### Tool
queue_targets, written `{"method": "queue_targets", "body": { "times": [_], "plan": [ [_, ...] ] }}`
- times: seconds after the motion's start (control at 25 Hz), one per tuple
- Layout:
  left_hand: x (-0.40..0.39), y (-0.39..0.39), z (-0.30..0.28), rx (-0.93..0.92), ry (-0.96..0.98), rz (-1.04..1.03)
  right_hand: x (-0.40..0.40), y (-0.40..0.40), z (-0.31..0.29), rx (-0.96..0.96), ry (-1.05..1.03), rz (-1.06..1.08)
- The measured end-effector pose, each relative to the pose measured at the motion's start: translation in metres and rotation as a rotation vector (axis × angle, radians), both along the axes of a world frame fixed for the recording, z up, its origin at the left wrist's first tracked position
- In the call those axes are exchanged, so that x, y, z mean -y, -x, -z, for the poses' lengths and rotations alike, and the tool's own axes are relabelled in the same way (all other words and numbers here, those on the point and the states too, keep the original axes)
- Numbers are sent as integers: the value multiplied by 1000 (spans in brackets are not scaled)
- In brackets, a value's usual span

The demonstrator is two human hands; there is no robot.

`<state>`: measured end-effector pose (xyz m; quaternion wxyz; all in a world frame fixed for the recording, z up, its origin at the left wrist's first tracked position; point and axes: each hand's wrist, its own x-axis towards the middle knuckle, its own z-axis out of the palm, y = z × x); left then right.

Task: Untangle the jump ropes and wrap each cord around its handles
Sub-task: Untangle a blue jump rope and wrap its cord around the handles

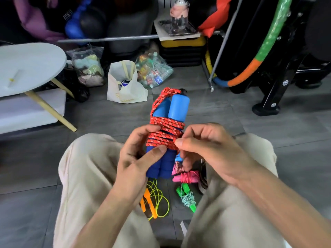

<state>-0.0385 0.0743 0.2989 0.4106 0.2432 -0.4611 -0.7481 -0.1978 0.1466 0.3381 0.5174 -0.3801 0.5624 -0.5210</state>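
My left hand grips the blue handles; my right hand pinches the red cord. I'd tuck the end tight.

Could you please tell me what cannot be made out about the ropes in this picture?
Head view:
- Red cord: its free end is hidden under the right hand.
- Blue handles: their middles are covered by the cord, their lower parts partly by the left hand.
- Pink rope: partly behind the right hand.
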Motion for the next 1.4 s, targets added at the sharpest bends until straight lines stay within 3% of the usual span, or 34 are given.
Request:
{"method": "queue_targets", "body": {
  "times": [0.16, 0.28, 0.4, 0.52, 0.6, 0.68, 0.76, 0.84, 0.92, 1.0, 1.04, 1.12, 1.28, 1.4],
  "plan": [
    [22, 18, 7, 214, 153, -96, 34, 19, 25, -172, -182, 185],
    [50, 37, 27, 273, 35, -94, 65, 28, 60, 39, -255, 258],
    [73, 55, 63, 374, 56, 30, 96, 25, 110, 195, -326, 277],
    [93, 55, 118, 477, -212, 56, 111, 24, 172, 226, -473, 419],
    [102, 38, 172, 698, -409, -67, 114, 25, 216, 178, -654, 455],
    [103, 8, 235, 1039, -414, -98, 116, 27, 260, 135, -810, 432],
    [89, -19, 287, 1317, -337, 70, 125, 28, 297, 86, -888, 435],
    [67, -30, 325, 1424, -334, 277, 139, 32, 333, 53, -942, 428],
    [45, -31, 361, 1547, -197, 615, 156, 37, 371, -15, -959, 410],
    [31, -31, 397, 1630, -78, 883, 171, 42, 402, -193, -902, 369],
    [28, -29, 411, 1638, -127, 926, 175, 44, 417, -289, -873, 349],
    [28, -24, 425, 1616, -192, 842, 178, 45, 436, -472, -828, 342],
    [31, -8, 422, 1650, 54, 332, 155, 27, 455, -756, -561, 450],
    [45, -1, 410, 1519, -74, 154, 130, 16, 452, -815, -392, 453]
  ]
}}
